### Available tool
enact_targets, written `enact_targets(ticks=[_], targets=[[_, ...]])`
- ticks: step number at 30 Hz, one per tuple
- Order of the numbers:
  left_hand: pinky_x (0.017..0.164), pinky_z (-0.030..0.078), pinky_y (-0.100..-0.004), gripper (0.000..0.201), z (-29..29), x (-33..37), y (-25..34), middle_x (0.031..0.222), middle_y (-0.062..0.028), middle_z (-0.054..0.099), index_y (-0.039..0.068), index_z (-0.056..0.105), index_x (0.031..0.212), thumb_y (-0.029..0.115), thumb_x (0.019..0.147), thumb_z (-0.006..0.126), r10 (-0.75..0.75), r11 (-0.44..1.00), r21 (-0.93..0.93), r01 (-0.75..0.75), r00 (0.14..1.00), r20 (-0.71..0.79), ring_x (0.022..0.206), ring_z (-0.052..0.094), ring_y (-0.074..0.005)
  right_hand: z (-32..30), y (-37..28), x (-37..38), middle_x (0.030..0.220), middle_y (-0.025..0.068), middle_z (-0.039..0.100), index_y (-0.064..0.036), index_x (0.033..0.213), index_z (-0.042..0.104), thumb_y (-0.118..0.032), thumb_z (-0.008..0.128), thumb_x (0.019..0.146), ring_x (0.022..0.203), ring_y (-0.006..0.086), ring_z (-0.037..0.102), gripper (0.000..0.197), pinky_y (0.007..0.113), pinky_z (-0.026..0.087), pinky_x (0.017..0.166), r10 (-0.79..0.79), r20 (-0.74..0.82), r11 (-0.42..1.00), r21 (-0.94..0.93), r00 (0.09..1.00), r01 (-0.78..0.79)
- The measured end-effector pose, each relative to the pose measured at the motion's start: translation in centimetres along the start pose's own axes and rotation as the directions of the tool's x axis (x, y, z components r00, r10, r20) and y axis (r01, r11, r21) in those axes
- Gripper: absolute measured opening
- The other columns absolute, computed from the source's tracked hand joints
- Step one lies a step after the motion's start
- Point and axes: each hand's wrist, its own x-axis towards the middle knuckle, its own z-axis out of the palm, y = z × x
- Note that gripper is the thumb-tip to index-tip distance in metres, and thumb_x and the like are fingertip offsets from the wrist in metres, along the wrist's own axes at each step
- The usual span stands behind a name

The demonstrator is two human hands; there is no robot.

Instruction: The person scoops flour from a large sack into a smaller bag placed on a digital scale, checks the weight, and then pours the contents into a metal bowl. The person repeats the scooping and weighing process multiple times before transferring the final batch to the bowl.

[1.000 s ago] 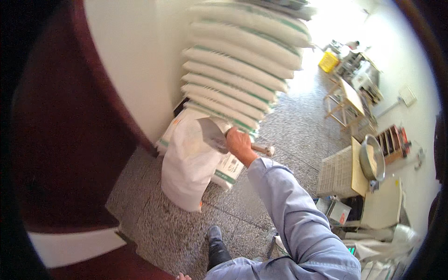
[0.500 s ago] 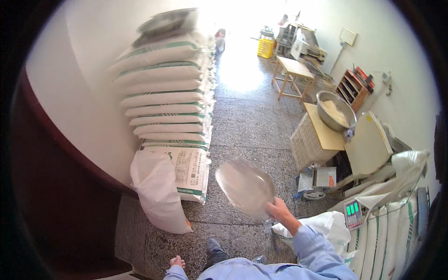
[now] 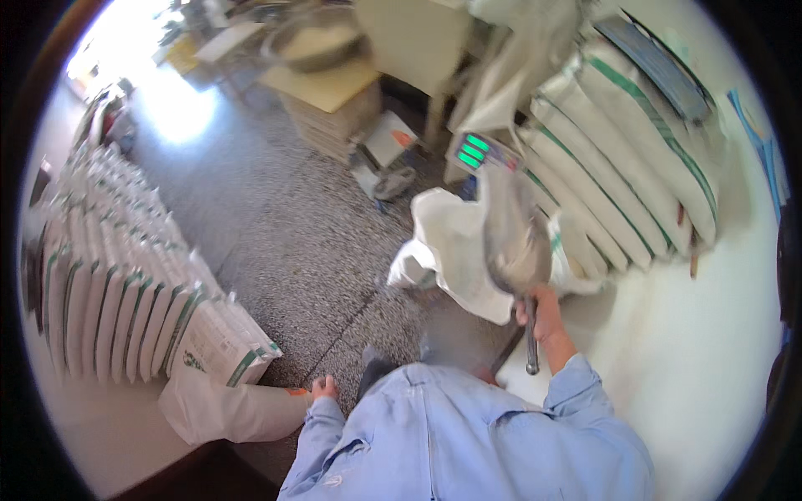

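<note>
My right hand (image 3: 547,317) is closed round the handle of a metal scoop (image 3: 499,219). The scoop's bowl points away from me, above the right side of an open white sack (image 3: 455,242). A pale beige patch shows in the bowl; blur hides whether it is contents or a reflection. Low at my left side hangs my left hand (image 3: 324,388), fingers curled in, with nothing visible in them. Just left of it lies a white sack (image 3: 242,409) with an orange mark at its end.
Stacked white and green sacks (image 3: 117,309) line the left; more sacks (image 3: 614,159) lean at the right. A lit green display (image 3: 473,150) stands behind the open sack. Farther off are a small scale (image 3: 388,142) and a big metal bowl (image 3: 313,42) on a yellow-topped crate (image 3: 326,83).
My view has turned right. The scoop, still in my right hand, has gone from over the bare floor to over the open white sack, and its bowl has swung to point away from me.
</note>
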Motion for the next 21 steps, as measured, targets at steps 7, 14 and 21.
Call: enact_targets(ticks=[7,14,21], targets=[[0.04,0.039,-0.0265,0.034,3.6,4.9,6.2,0.064,-0.0045,0.053,0.002,0.045,0.1,0.027,0.082,0.06,-0.118,0.985,0.142,0.095,0.979,0.167,0.049,0.047,-0.0118,-10.1,0.6,-4.6,0.056,0.005,0.046,-0.0084,0.077,0.046,-0.033,0.037,0.083,0.038,0.0166,0.039,0.027,0.031,0.033,0.038,-0.053,-0.402,0.919,0.339,0.914,0.202],[0.04,0.039,-0.0267,0.031,3.6,5.8,7.3,0.065,-0.006,0.054,0.004,0.045,0.098,0.028,0.083,0.059,-0.177,0.971,0.186,0.15,0.975,0.137,0.048,0.049,-0.0143,-16.8,2.1,-4.4,0.056,0.0049,0.049,-0.0099,0.077,0.048,-0.039,0.039,0.086,0.038,0.0157,0.042,0.032,0.031,0.033,0.036,0.112,-0.597,0.96,0.273,0.794,0.069],[0.034,0.034,-0.0263,0.024,5.1,2.0,7.3,0.061,-0.0063,0.052,0.005,0.044,0.09,0.026,0.086,0.054,-0.207,0.974,0.106,0.2,0.976,0.069,0.043,0.045,-0.0131,-24.7,-1.0,6.7,0.056,0.0084,0.052,-0.0032,0.081,0.054,-0.03,0.052,0.079,0.036,0.0188,0.044,0.027,0.034,0.034,0.034,0.089,-0.64,0.921,-0.239,0.764,-0.307]])
